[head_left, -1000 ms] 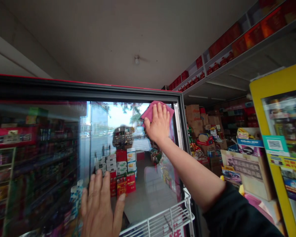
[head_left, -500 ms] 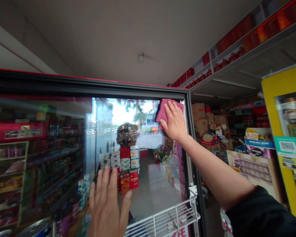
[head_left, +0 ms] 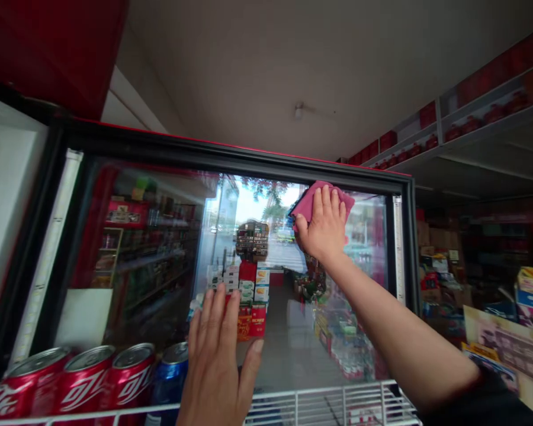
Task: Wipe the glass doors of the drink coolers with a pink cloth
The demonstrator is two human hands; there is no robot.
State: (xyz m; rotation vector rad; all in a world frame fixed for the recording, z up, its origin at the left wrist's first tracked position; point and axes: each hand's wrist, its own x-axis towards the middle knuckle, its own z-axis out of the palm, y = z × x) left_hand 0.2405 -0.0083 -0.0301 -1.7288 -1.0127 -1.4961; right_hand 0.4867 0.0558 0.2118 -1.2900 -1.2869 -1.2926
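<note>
From head height, behind the left hand [head_left: 217, 355] and right hand [head_left: 324, 228], the nearby glass panel [head_left: 275, 296] is viewed facing forward.

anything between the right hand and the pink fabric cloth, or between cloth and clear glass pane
Nothing visible: the bare right hand rests directly on the pink fabric cloth, which appears pressed against the clear glass pane.
</note>
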